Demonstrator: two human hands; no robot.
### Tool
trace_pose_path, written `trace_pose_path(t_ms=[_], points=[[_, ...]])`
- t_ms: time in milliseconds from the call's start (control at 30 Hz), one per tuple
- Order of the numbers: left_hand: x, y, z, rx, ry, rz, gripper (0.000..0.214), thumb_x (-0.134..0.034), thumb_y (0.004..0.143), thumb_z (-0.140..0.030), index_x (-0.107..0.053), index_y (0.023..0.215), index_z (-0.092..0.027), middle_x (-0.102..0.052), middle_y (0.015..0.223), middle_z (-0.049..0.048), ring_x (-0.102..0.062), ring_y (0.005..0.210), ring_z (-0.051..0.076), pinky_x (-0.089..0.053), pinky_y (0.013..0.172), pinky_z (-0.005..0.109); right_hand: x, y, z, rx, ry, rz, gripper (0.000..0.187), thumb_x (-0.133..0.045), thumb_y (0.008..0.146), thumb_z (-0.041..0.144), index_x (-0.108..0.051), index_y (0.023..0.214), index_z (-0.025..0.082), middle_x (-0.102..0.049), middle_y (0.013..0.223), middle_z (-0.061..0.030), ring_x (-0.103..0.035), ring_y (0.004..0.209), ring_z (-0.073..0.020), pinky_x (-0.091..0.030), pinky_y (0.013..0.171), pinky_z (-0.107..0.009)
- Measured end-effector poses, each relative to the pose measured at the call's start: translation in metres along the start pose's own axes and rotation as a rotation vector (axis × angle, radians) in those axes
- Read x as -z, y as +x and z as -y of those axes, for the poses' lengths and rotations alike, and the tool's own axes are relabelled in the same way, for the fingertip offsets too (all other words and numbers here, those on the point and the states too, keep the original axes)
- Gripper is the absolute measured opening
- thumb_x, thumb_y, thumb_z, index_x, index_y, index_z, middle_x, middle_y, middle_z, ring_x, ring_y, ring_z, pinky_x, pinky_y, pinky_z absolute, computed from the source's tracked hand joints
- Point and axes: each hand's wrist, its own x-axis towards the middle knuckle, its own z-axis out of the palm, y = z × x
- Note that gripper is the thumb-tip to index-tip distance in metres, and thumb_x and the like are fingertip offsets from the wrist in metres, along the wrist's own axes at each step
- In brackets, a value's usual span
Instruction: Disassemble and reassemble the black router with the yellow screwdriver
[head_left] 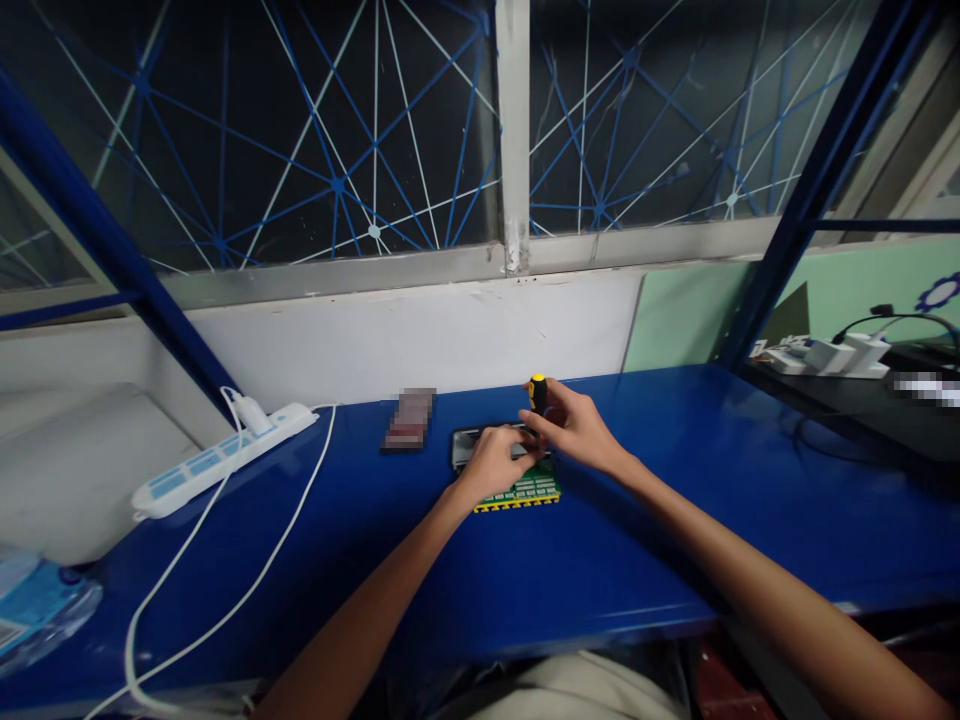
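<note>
right hand (581, 425): we hold the screwdriver (538, 397) upright | left hand (495, 460): over the green tray (536, 488), finger grip we cannot tell | tray: back from the blue desk (660, 540)'s front edge, surface stretching rightward

We log green tray (536, 488), flat, yellow-edged; dark case (466, 445) beyond; yellow-capped black screwdriver (538, 394) upright by tray's far right.

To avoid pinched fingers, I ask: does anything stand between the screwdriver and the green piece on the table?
Yes, the left hand, which covers part of the green piece, close below the screwdriver. Whether they touch is unclear.
</note>
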Motion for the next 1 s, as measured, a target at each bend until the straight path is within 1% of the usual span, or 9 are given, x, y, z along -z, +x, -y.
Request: trace_pose_path(t_ms=[167, 333, 500, 700, 800, 867, 1000], points=[[-0.0021, -0.0009, 0.0018, -0.038, -0.047, 0.047, 0.016, -0.061, 0.080, -0.012, -0.073, 0.088, -0.020, -0.075, 0.090, -0.0003, -0.068, 0.085, 0.017, -0.048, 0.076, 0.024, 0.0007, 0.0000, 0.0032, -0.012, 0.030, -0.001, 0.032, -0.057, 0.086, 0.044, -0.054, 0.108, 0.021, -0.058, 0.071, 0.0007, -0.053, 0.048, -0.0111, -0.041, 0.046, -0.027], [-0.0039, -0.0003, 0.0041, -0.025, -0.034, 0.019, 0.011, -0.064, 0.080, -0.015, -0.073, 0.084, -0.019, -0.075, 0.088, 0.0003, -0.069, 0.083, 0.018, -0.048, 0.074, 0.024, 0.0010, -0.0001, 0.0040, -0.015, 0.008, -0.016, 0.035, -0.059, 0.084, 0.045, -0.055, 0.108, 0.021, -0.057, 0.068, 0.0009, -0.053, 0.052, -0.0126, -0.041, 0.047, -0.026], [-0.0018, -0.0008, 0.0005, -0.023, 0.010, 0.014, 0.009, -0.064, 0.081, -0.017, -0.072, 0.082, -0.019, -0.075, 0.086, 0.0008, -0.069, 0.082, 0.018, -0.047, 0.073, 0.024, 0.0003, 0.0002, 0.0005, -0.014, -0.021, -0.004, 0.037, -0.059, 0.084, 0.046, -0.055, 0.110, 0.020, -0.057, 0.067, 0.0008, -0.052, 0.052, -0.0124, -0.039, 0.048, -0.026], [-0.0028, -0.0022, 0.0006, -0.084, -0.002, 0.016, 0.014, -0.058, 0.084, -0.015, -0.072, 0.085, -0.018, -0.074, 0.088, 0.0017, -0.068, 0.084, 0.018, -0.047, 0.073, 0.024, 0.0012, 0.0001, -0.0006, -0.019, -0.014, 0.011, 0.036, -0.056, 0.086, 0.044, -0.054, 0.112, 0.019, -0.059, 0.067, 0.0006, -0.053, 0.051, -0.0122, -0.040, 0.049, -0.026], [-0.0034, -0.0023, 0.0019, -0.053, -0.005, 0.008, 0.014, -0.059, 0.086, -0.020, -0.073, 0.087, -0.019, -0.074, 0.091, 0.0025, -0.068, 0.086, 0.019, -0.048, 0.075, 0.025, 0.0013, 0.0000, 0.0005, -0.017, -0.020, 0.010, 0.035, -0.057, 0.085, 0.044, -0.054, 0.111, 0.020, -0.059, 0.069, 0.0007, -0.053, 0.051, -0.0116, -0.040, 0.049, -0.026], [-0.0032, -0.0024, 0.0016, -0.032, -0.001, -0.004, 0.014, -0.059, 0.086, -0.023, -0.073, 0.087, -0.020, -0.074, 0.089, 0.0020, -0.068, 0.084, 0.018, -0.048, 0.075, 0.025, 0.0013, 0.0000, 0.0011, -0.010, -0.024, 0.005, 0.034, -0.058, 0.085, 0.045, -0.054, 0.107, 0.020, -0.058, 0.070, 0.0008, -0.053, 0.051, -0.0113, -0.040, 0.049, -0.026], [-0.0021, -0.0027, -0.0009, -0.019, 0.016, -0.017, 0.014, -0.060, 0.087, -0.025, -0.074, 0.086, -0.021, -0.074, 0.088, 0.0012, -0.068, 0.081, 0.018, -0.048, 0.075, 0.026, 0.0018, 0.0004, 0.0017, -0.006, -0.027, 0.001, 0.031, -0.056, 0.086, 0.045, -0.056, 0.104, 0.020, -0.057, 0.066, 0.0014, -0.053, 0.051, -0.0120, -0.041, 0.049, -0.027]])
